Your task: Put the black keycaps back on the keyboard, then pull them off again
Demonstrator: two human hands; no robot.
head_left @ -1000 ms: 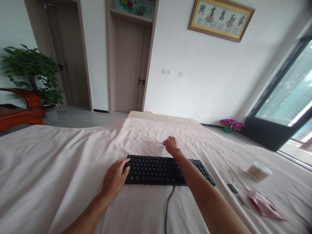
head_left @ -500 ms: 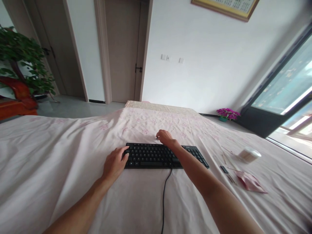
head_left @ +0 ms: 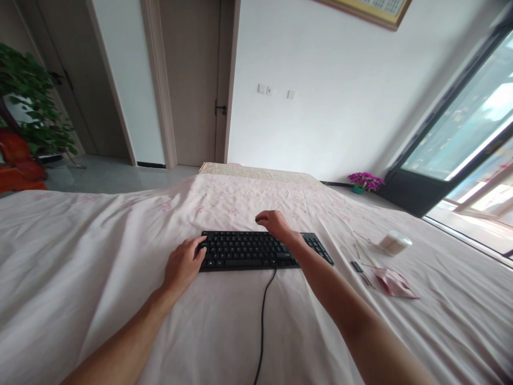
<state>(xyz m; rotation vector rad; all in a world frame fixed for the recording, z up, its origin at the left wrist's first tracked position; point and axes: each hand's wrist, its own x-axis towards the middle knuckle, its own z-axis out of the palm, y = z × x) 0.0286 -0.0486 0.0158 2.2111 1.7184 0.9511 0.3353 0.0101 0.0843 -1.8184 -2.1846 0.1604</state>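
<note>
A black keyboard [head_left: 240, 250] lies flat on the pale flowered cloth, its cable [head_left: 263, 321] running toward me. My left hand [head_left: 184, 262] grips the keyboard's left end, with thumb and fingers at its edge. Just beyond the keyboard's far edge, my right hand [head_left: 274, 222] is closed in a pinch. A small dark piece [head_left: 257, 220] shows at its fingertips, too small to identify. My right forearm passes over the right part of the keyboard and hides some keys.
On the cloth [head_left: 224, 331] at right are a clear tub of cotton swabs [head_left: 395, 244], a pink cloth [head_left: 396, 283], a small dark block [head_left: 356, 267], thin tools [head_left: 367, 280] and loose swabs [head_left: 358, 249]. Purple flowers [head_left: 365, 181] stand beyond the cloth.
The view has shifted slightly, so most things sit a little further left. My right hand stays pinched beyond the keyboard, turned slightly; my left hand keeps its grip.
</note>
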